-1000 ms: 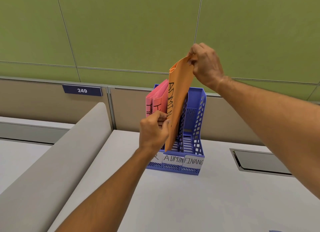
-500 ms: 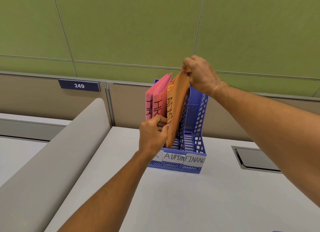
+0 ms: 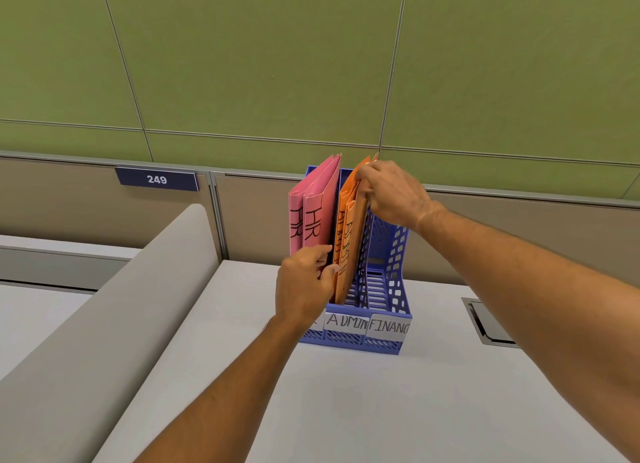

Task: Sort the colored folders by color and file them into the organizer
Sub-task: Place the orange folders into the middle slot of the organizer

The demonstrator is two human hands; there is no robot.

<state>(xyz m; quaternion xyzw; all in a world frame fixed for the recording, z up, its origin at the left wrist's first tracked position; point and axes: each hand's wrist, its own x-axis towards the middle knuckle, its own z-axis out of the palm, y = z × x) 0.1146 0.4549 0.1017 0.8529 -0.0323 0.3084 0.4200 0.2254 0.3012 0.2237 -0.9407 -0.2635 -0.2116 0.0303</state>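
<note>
Two hands settle orange folders into a blue organizer at the back edge of the surface.

The perforated plastic organizer [image 3: 388,289] stands against the partition, bare grey surface [image 3: 381,410] open in front. Its left slot holds two pink folders [image 3: 313,216] marked HR, the middle ADMIN slot two orange folders [image 3: 349,241]; the right slot shows only slats. The right hand [image 3: 391,192] pinches the orange tops; the left hand [image 3: 304,286] grips their lower front edge.

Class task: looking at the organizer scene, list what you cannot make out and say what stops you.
- Head view: organizer leftmost label, covered by the left hand.
- FINANCE label: last letter not visible at its right end.
- Orange folders: top corner under the right hand; the rear one's lettering partly hidden.
</note>
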